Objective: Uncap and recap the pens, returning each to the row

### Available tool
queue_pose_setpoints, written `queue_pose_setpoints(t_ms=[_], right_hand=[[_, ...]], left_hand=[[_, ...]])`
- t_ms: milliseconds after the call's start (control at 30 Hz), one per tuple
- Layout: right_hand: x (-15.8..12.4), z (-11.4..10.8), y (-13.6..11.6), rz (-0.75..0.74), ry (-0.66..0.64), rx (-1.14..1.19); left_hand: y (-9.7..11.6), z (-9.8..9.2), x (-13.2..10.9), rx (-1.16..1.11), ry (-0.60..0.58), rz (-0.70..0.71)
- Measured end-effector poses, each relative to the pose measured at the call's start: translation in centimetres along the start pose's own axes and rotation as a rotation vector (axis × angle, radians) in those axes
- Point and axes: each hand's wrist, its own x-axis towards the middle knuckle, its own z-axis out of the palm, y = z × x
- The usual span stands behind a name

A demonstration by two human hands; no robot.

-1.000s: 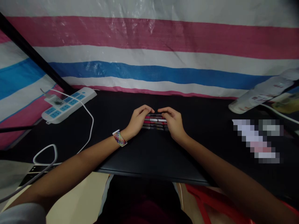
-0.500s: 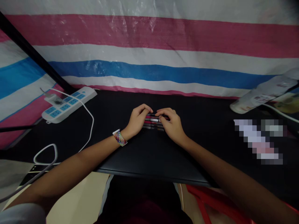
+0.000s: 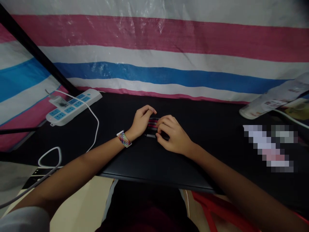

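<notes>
Several slim pens [image 3: 153, 122], dark with pink-red parts, lie side by side on the black table [image 3: 145, 164]. My left hand [image 3: 141, 120] curls around their left ends, its thumb and fingers bent close together and partly hiding them. From the right, my right hand [image 3: 174, 133] reaches over the pens with curved fingers. Its thumb and fingertips close at the right end of a dark grey pen [image 3: 151, 136], which lies a little apart from the row on the near side. The right ends of the pens are hidden behind my right fingers.
A white power strip [image 3: 74, 106] with a plug and white cable [image 3: 96, 129] lies at the left. At the right are a pale bottle-like cylinder [image 3: 256, 111] and a blurred-out item [image 3: 267, 148]. A striped sheet [image 3: 169, 35] hangs behind the table.
My right hand has moved left and nearer to me, onto the nearest pen, which now lies separated from the row. My left hand has stayed nearly in place.
</notes>
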Motion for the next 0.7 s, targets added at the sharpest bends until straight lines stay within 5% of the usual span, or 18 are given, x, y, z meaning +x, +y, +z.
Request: queue_pose_setpoints(t_ms=[200,367,567,700], right_hand=[[0.1,-0.9,0.7,-0.203,-0.161,-0.111],[-0.1,-0.7,1.0,-0.251,-0.169,-0.052],[0.2,-1.3,1.8,-0.083,0.079,0.115],[0.4,-1.7,3.1,0.142,0.235,0.157]], left_hand=[[-0.3,0.0,0.0,0.031,-0.005,0.088],[0.1,-0.2,-0.2,0.043,-0.042,0.153],[1.2,-1.1,-0.6,-0.074,-0.27,0.221],[0.9,-1.2,-0.4,0.093,-0.252,0.293]])
